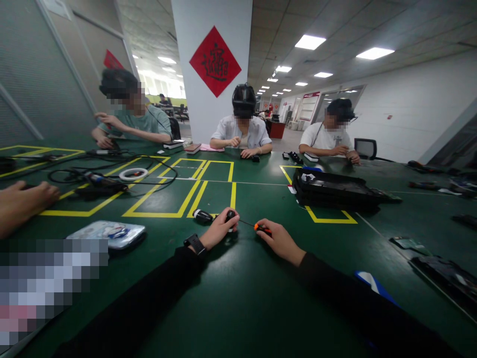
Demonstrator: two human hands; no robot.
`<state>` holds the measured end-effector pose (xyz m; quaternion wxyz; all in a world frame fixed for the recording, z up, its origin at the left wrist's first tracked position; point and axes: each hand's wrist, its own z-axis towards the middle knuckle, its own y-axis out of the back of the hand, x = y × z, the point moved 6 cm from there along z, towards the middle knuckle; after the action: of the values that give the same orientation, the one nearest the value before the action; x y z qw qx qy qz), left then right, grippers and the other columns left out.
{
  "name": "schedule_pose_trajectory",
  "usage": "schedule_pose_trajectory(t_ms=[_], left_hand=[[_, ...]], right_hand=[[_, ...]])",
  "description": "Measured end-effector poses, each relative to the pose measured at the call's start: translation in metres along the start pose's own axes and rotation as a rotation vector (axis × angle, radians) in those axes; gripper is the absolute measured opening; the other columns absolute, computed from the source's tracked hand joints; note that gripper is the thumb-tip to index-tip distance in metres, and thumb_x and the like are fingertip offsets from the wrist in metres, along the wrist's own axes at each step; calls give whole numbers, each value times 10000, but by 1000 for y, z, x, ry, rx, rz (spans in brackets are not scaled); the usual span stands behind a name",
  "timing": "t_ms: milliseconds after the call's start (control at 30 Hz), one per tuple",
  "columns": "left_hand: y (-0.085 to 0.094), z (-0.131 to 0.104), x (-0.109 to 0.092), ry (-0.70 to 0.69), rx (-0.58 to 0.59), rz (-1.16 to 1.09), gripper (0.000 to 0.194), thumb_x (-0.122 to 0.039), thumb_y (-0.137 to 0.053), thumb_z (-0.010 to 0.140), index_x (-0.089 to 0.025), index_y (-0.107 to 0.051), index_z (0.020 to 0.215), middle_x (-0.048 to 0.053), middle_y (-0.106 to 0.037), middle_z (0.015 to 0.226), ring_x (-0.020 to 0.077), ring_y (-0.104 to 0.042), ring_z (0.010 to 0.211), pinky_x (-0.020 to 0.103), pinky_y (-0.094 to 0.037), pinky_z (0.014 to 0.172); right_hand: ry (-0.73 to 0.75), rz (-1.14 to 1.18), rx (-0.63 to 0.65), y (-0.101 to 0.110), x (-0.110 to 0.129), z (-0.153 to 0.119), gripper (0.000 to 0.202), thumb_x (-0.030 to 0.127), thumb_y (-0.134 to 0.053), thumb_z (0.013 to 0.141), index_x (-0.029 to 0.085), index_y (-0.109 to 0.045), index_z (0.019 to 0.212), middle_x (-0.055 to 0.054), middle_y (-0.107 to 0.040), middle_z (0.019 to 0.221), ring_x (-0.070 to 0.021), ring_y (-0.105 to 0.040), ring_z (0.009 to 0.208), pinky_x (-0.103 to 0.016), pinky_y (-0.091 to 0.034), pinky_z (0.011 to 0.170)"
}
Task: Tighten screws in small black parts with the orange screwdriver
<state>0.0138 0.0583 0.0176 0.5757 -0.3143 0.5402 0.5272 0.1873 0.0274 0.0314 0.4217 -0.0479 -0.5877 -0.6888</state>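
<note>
My left hand (222, 224), with a black watch on its wrist, is closed around a small black part (231, 214), whose kind I cannot make out because the fingers cover much of it. My right hand (278, 237) grips a screwdriver (263, 229) by its orange and black handle. The thin shaft points left toward the black part; whether its tip touches is too small to tell. A black and white rounded object (203, 216) lies on the green table (238, 298) just beyond my left wrist.
A stack of black trays or casings (335, 189) stands right of centre. Cables (93, 181) and a white ring (134, 174) lie at left, near a co-worker's hand (30, 196) and a pale tin (108, 233). Circuit boards (447, 278) lie far right. Three people sit opposite.
</note>
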Motion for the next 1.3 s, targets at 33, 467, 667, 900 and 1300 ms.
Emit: schedule_pose_trajectory(t_ms=[33,467,667,900,1300], left_hand=[[0,0,0,4,-2,-3,265,-417,-454,780,-186,-461,910,-28,-507,693,86,-511,578,230,-400,599],[-2,-4,-7,-37,15,85,274,-381,-533,733,-185,-474,915,-35,-510,673,96,-497,591,236,-393,603],[-1,-3,-4,-35,-13,51,269,-388,-516,745,-185,-465,915,-38,-506,664,93,-493,583,235,-393,601],[2,-3,-2,-3,-56,-45,277,-403,-491,752,-186,-450,921,-30,-511,690,98,-517,594,236,-404,594],[0,-4,-4,-12,-26,61,276,-399,-506,743,-185,-471,915,-37,-510,654,102,-505,578,243,-396,594]], right_hand=[[-3,13,6,0,0,0,202,286,-472,823,217,-534,1003,-21,-577,905,-146,-525,831,-276,-401,742],[7,53,-143,-1,0,-9,173,204,-487,805,200,-542,970,-43,-505,942,-142,-501,849,-290,-410,782],[-4,109,-102,-2,-4,1,171,231,-485,807,174,-555,952,-43,-525,921,-134,-502,846,-282,-412,781],[21,127,-37,-5,-6,13,171,227,-436,833,165,-588,881,-49,-557,903,-140,-507,862,-302,-403,809],[33,90,-115,-1,-10,8,211,231,-377,857,169,-566,927,-67,-540,995,-153,-482,970,-341,-371,892]])
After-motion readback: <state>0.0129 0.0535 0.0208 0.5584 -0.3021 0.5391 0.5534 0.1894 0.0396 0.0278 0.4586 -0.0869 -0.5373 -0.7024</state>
